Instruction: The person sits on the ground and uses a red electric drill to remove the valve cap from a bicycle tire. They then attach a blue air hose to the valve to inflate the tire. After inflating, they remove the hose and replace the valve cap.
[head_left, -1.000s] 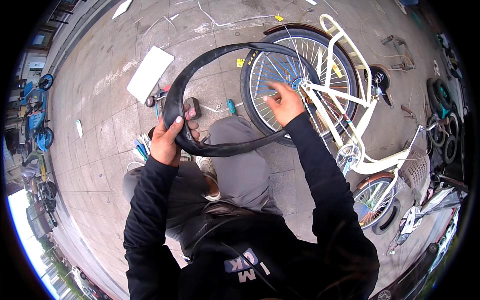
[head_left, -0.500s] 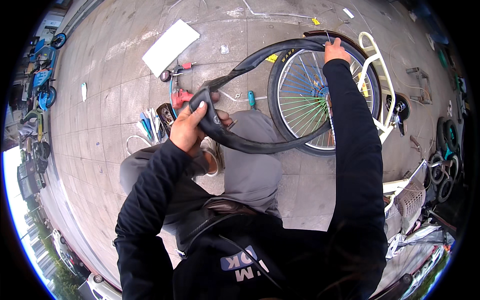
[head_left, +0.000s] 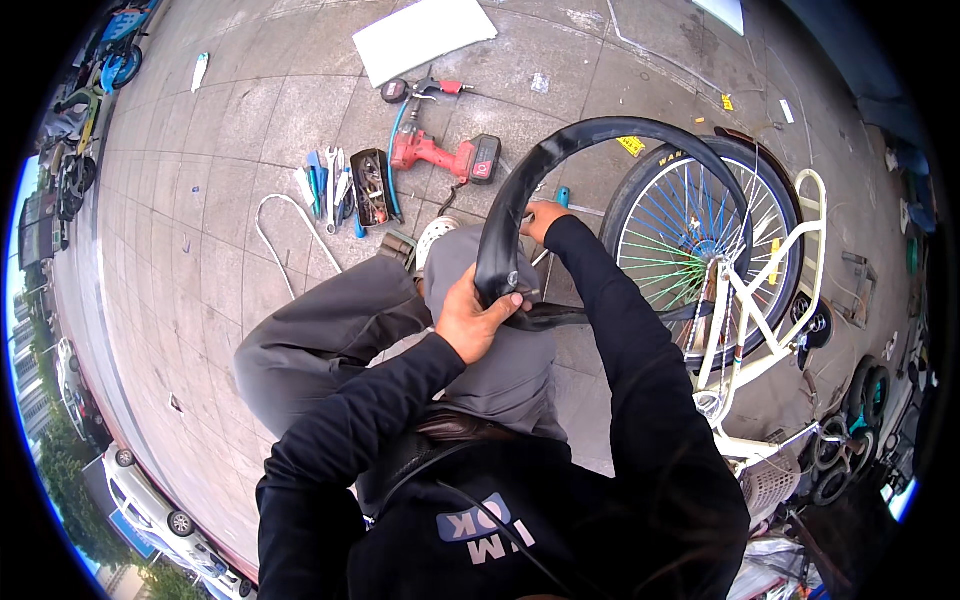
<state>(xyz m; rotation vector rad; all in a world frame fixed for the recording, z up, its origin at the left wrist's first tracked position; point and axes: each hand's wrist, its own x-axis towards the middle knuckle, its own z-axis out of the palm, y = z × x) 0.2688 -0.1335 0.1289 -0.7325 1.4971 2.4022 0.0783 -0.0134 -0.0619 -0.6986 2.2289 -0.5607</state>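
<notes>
Arching over the bicycle wheel (head_left: 700, 235), a black inner tube (head_left: 600, 135) is gripped by the closed left hand (head_left: 478, 318); its other stretch is pinched by the right hand (head_left: 541, 217).

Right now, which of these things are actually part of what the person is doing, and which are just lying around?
In use:
- black inner tube, held in the left hand and right hand
- bicycle wheel on the white bike frame

Lying about:
- red drill
- hand tools
- white board
- white hose
</notes>
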